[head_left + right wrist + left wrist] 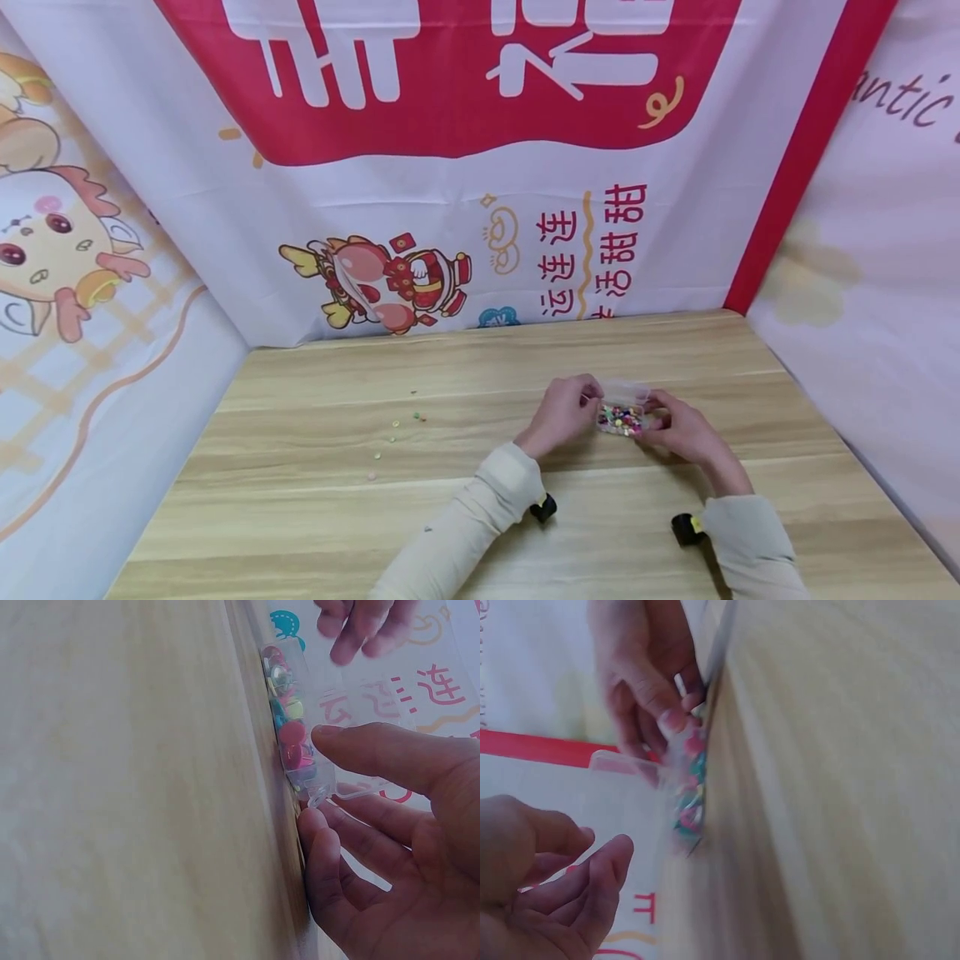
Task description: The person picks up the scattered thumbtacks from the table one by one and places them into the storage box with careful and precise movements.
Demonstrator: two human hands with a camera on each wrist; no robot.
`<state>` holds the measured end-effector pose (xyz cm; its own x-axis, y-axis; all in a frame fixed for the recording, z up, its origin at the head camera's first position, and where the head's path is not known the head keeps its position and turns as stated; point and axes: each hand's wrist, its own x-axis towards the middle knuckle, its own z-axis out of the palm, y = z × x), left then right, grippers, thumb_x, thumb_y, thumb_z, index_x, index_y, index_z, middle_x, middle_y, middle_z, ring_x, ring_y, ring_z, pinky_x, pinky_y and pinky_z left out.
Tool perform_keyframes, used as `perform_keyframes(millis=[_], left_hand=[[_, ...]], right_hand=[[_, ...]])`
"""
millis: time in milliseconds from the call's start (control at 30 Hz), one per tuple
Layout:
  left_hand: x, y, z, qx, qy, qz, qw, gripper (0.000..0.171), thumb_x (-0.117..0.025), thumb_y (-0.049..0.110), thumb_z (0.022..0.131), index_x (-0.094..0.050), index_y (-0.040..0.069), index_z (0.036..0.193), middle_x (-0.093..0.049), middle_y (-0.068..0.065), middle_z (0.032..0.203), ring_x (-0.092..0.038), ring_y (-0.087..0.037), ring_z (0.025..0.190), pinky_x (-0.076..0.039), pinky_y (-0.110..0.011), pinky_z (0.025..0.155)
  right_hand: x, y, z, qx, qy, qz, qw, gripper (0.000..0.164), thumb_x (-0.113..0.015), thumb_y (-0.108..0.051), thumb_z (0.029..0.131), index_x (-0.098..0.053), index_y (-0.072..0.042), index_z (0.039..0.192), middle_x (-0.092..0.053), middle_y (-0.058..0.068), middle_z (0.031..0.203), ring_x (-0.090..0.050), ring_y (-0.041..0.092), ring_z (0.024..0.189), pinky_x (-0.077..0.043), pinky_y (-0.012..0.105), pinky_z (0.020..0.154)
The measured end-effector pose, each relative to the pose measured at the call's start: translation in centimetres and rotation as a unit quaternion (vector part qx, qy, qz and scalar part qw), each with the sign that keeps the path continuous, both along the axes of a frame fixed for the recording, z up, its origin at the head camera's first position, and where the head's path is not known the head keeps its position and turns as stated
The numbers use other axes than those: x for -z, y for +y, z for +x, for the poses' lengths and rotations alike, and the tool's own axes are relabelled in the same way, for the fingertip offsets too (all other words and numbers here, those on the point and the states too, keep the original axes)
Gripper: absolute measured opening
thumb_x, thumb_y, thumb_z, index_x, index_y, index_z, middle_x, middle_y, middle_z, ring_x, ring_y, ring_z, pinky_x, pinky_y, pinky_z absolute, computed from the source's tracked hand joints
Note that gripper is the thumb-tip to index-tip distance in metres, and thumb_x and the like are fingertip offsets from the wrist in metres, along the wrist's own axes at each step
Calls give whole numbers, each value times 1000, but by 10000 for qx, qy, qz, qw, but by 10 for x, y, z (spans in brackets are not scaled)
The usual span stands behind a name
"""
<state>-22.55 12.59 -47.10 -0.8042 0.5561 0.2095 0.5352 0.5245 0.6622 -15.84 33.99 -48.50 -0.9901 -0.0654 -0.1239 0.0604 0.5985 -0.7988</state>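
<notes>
Right hand [678,425]: thumb and fingers grasping the right end of a clear plastic box [319,778], likely to steady it (transparent lid [625,390] raised, far side, presumably for access). Left hand [562,408]: fingers loosely bent, apparently unladen, near the box's left end. Inside: small multicoloured pieces [621,419]. Beneath: pale wood-grain table [300,483].

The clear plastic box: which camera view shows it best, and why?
The right wrist view: the box and its colourful pieces appear close and fairly sharp. The head view shows it small, open, from above; the left wrist view shows it blurred.
</notes>
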Motion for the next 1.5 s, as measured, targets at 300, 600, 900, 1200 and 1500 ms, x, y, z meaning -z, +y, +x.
perform_keyframes(millis=[300, 600, 900, 1200, 1500], left_hand=[[-20, -46, 2, 38, -116, -185, 9998, 11, -64, 7, 90, -68, 11, 98, -70, 0, 91, -58, -4, 75, -49, -14, 68], [-29, -97, 10, -231, -304, -376, 9986, 11, -63, 9, 91, -69, 9, 100, -69, 0, 91, -58, -9, 78, -51, -19, 71], [-25, -151, 12, -605, -308, -390, 9969, 10, -63, 7, 90, -69, 8, 98, -69, -2, 90, -61, -11, 80, -53, -25, 72], [-22, -213, -4, -1606, -27, -304, 9866, 12, -67, 0, 82, -69, 6, 92, -70, -5, 85, -64, -15, 78, -55, -31, 73], [-13, -238, -15, -1775, 357, -849, 9798, 15, -66, -5, 81, -69, 3, 93, -71, -11, 89, -64, -21, 81, -54, -38, 75]], right_hand=[[-2, 2, 0, -29, 73, 163, 9998, 60, -75, -14, 85, -44, 3, 133, -56, 23, 121, -55, 18, 84, -45, 24, 56], [-2, 3, 0, -34, -64, 194, 9998, 61, -74, -15, 86, -43, 2, 135, -56, 22, 122, -54, 19, 85, -46, 26, 56], [-1, 2, 0, -39, -87, 203, 9997, 61, -75, -18, 85, -43, 2, 134, -59, 22, 117, -55, 19, 87, -47, 27, 57], [-1, 0, 1, -18, -217, 238, 9995, 60, -74, -18, 86, -43, 2, 134, -59, 20, 114, -55, 21, 87, -47, 27, 58], [-2, 0, 0, -33, -209, 260, 9994, 61, -74, -17, 86, -43, 2, 135, -57, 22, 121, -55, 22, 90, -46, 27, 62]])
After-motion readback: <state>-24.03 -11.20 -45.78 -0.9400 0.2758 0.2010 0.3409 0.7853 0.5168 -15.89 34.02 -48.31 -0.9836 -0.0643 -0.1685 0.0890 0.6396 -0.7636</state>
